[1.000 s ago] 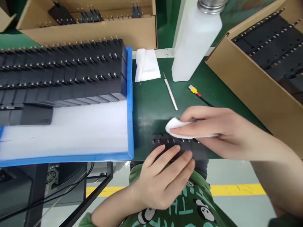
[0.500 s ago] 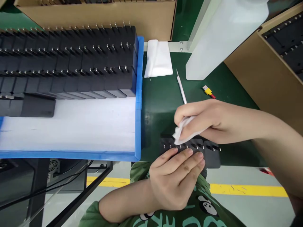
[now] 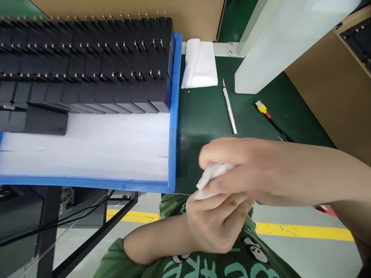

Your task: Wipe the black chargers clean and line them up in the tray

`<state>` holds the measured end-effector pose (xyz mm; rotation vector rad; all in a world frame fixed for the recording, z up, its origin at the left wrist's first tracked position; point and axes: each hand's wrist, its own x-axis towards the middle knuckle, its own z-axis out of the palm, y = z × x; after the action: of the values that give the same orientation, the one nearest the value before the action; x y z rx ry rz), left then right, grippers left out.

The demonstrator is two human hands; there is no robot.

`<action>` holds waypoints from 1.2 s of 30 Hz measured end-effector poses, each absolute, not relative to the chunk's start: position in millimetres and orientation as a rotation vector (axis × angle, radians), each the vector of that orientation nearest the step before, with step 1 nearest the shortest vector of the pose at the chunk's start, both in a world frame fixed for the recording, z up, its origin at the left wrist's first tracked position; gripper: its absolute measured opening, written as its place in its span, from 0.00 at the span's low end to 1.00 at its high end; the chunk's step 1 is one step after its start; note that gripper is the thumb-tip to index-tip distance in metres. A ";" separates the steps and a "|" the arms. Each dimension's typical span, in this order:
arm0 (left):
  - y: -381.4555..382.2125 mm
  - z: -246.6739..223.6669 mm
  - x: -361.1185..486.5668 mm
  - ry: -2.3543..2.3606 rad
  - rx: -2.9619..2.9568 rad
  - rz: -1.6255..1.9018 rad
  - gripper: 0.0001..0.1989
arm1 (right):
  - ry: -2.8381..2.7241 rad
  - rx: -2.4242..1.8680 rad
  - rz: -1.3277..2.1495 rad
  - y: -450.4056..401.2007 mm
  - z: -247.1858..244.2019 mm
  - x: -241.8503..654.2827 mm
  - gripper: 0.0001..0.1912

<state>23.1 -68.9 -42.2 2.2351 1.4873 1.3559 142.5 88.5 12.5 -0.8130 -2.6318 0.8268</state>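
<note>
My right hand [image 3: 228, 170] is closed on a crumpled white cloth [image 3: 213, 175], blurred by motion. It lies over the fingers of my left hand [image 3: 216, 224], with the cloth against them. My left hand is at the front edge of the green table, its visible fingers stretched out and slightly apart; their tips and the thumb are hidden. No black piece shows under my hands. A folded white cloth [image 3: 201, 63] and a craft knife [image 3: 229, 110] lie beyond them.
On the left, a blue-edged tray [image 3: 172, 154] holds rows of black blocks [image 3: 116, 69] with metal prongs. A USB cable [image 3: 262, 108] lies near a tall white container [image 3: 278, 46]. Cardboard boxes stand behind [image 3: 130, 11] and at right [image 3: 327, 85].
My right hand has moved down and left with the cloth, over my left fingers. The black pieces are now covered. The view has shifted slightly, and more of the knife and cable shows.
</note>
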 end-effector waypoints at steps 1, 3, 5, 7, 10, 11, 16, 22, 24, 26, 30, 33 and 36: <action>-68.9 -42.7 22.8 1.478 2.244 1.360 0.07 | -2.709 -0.630 0.951 87.6 11.8 130.2 0.27; -69.6 -44.1 22.6 1.483 2.263 1.329 0.07 | -2.865 -0.132 1.289 92.5 10.5 104.4 0.17; -70.3 -45.3 22.8 1.511 2.279 1.306 0.07 | -2.945 0.119 1.525 103.3 11.9 83.4 0.17; -70.4 -45.5 22.9 1.539 2.299 1.299 0.06 | -2.964 0.091 1.578 114.0 16.0 71.5 0.22; -69.0 -44.8 23.2 1.545 2.321 1.314 0.05 | -2.893 0.065 1.553 121.2 18.9 68.5 0.26; -68.6 -44.6 23.4 1.542 2.319 1.325 0.05 | -2.881 0.085 1.568 121.6 16.8 69.7 0.26; -69.3 -46.3 24.4 1.538 2.283 1.380 0.04 | -2.963 -0.066 1.558 127.5 -3.8 86.3 0.24; -70.1 -45.9 21.4 1.491 2.283 1.330 0.07 | -2.576 -0.116 1.693 125.6 9.1 136.3 0.22; -69.4 -45.3 21.5 1.499 2.272 1.336 0.07 | -2.602 -0.091 1.735 121.2 9.7 152.9 0.21; -68.8 -45.0 22.5 1.506 2.271 1.335 0.07 | -2.603 -0.114 1.744 118.7 5.9 165.6 0.21; -67.8 -44.0 23.9 1.515 2.259 1.332 0.06 | -2.496 -0.144 1.751 117.6 -4.5 173.4 0.22; -67.1 -42.1 23.1 1.517 2.266 1.297 0.06 | -2.480 -0.137 1.699 117.0 -9.4 172.5 0.23; -66.9 -40.5 22.2 1.523 2.284 1.272 0.06 | -2.473 -0.131 1.720 117.1 -9.1 180.6 0.21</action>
<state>22.2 -66.9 -40.5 2.2837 1.5233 1.2721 180.6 117.1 -9.1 -0.1313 -2.4733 1.7202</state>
